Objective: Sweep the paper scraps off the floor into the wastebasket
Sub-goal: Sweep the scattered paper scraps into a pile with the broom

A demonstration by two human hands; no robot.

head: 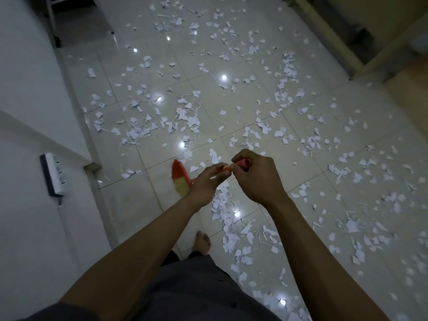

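Observation:
White paper scraps (185, 121) lie scattered across most of the glossy tiled floor (148, 66). An orange broom with a yellow-tipped head (179, 179) points down toward the floor near the left wall, its head blurred. My right hand (257, 177) grips the reddish top end of the broom handle. My left hand (206, 184) holds the orange handle just below it, fingers wrapped round it. No wastebasket is in view.
A white wall (27, 89) with a power strip (52, 176) runs along the left. A wooden door frame or furniture edge (361, 54) stands at the upper right. A dark metal frame (53, 19) is at the upper left. My bare foot (202, 242) stands on the tiles.

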